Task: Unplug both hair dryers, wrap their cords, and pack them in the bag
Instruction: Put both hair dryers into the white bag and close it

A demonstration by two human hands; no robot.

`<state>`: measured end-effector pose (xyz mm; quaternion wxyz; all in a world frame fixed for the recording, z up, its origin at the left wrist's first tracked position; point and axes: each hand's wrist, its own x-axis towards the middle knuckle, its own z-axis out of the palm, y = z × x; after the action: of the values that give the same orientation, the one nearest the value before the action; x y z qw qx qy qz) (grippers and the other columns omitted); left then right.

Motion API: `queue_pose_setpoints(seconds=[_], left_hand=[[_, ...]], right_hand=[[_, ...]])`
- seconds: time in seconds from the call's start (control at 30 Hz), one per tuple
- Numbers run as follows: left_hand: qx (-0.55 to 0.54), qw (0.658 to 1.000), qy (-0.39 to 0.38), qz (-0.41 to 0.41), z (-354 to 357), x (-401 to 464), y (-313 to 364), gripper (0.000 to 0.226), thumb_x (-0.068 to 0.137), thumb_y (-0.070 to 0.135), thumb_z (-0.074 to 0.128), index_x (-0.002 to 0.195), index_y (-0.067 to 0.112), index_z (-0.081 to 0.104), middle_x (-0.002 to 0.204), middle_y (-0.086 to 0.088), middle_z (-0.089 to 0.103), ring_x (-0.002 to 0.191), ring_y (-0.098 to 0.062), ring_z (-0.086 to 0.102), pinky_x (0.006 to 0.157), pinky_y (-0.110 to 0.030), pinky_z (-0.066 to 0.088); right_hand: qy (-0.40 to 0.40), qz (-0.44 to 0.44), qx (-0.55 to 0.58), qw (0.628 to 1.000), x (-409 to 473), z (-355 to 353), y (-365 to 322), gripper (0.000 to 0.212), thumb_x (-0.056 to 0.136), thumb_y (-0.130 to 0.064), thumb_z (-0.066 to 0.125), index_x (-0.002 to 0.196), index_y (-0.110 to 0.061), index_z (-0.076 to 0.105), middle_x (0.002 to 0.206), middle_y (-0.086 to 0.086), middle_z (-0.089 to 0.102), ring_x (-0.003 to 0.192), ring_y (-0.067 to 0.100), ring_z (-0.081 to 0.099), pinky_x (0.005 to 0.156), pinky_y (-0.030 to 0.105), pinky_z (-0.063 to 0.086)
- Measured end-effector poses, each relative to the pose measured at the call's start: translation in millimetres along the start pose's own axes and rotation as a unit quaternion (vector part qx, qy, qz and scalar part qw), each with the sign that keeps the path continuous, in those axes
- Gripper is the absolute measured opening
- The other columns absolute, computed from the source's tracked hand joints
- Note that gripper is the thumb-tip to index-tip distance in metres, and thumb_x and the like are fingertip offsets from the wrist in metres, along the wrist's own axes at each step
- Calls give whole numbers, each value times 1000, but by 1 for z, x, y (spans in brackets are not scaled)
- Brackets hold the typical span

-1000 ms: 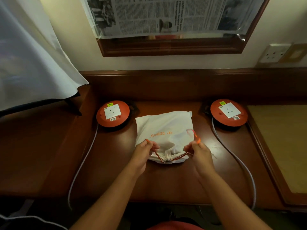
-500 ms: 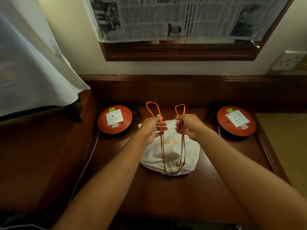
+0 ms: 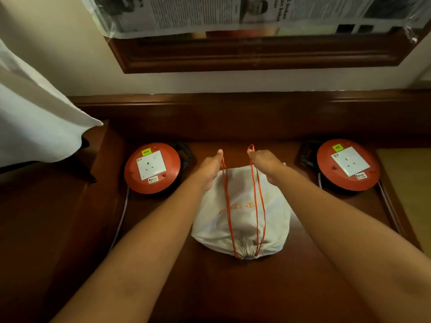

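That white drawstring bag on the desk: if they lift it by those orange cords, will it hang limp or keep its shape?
The white drawstring bag is soft creased cloth, so it would probably sag. It bulges, cinched shut, so it likely carries some weight. The thin orange cords would probably pull taut.

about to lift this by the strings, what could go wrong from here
The white bag bulges and hangs only from thin orange drawstrings, pinched by the left hand and right hand; they could slip. Swinging it might knock the cable reels on either side.
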<state>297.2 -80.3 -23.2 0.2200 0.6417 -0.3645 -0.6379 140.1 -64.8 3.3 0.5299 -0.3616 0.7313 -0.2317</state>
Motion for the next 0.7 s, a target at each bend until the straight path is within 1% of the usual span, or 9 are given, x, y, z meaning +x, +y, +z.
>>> queue_pose_setpoints(seconds=[0.07,0.1,0.23,0.3,0.37,0.43,0.5,0.57,0.7], left_hand=[[16,1000,1,-4,-8,4,-5,65,100,52,36,147,6,33,148,-13,41,136,-27,38,113,-40,30],[18,1000,8,-3,-13,4,-8,65,100,51,37,148,8,30,150,-12,38,138,-27,36,115,-41,28],[13,995,91,24,-30,-5,-29,47,101,37,43,142,14,43,145,-7,46,133,-25,42,112,-41,32],[32,990,132,39,-36,-15,-53,43,99,31,48,139,15,47,140,-4,49,129,-25,45,108,-40,36],[48,987,142,58,-36,-24,-80,43,96,29,52,137,17,48,133,1,55,126,-25,50,102,-39,42],[26,989,137,44,-31,-33,-100,39,98,26,52,135,17,48,124,5,55,118,-22,54,91,-31,43],[-3,991,137,7,-26,-37,-115,49,98,29,53,143,18,38,133,1,49,123,-22,48,92,-31,40],[-8,991,134,0,-24,-38,-127,57,96,34,56,147,21,33,146,-3,42,130,-24,42,97,-32,38],[6,991,134,2,-23,-39,-136,62,94,38,58,148,22,31,148,-5,40,130,-24,44,95,-30,39]], right_hand=[[32,-6,-25,999,4,-7,6,46,101,-39,39,133,-7,47,137,12,47,126,29,43,95,35,33],[49,-13,-26,998,3,-13,11,43,101,-37,39,131,-7,48,136,14,49,124,29,45,95,36,35],[142,-40,-34,988,-8,-40,52,35,101,-32,40,119,-7,56,117,16,58,98,24,51,82,35,39],[163,-24,-7,986,-13,-48,78,29,99,-30,44,110,-7,57,113,18,60,90,22,50,81,40,42],[136,19,17,990,-20,-49,100,30,97,-36,47,115,-12,52,115,11,58,93,23,51,82,38,42],[71,34,60,995,-26,-44,115,46,97,-41,47,136,-19,37,120,2,49,105,23,52,81,35,43],[24,23,103,994,-32,-37,123,55,96,-42,47,144,-27,26,125,-4,45,110,19,49,82,35,43],[2,2,114,993,-31,-30,130,59,94,-42,51,145,-32,23,132,-8,44,115,16,47,88,36,42],[21,-31,92,995,-27,-16,138,71,89,-47,58,146,-36,16,146,-6,38,131,22,41,103,42,38]])
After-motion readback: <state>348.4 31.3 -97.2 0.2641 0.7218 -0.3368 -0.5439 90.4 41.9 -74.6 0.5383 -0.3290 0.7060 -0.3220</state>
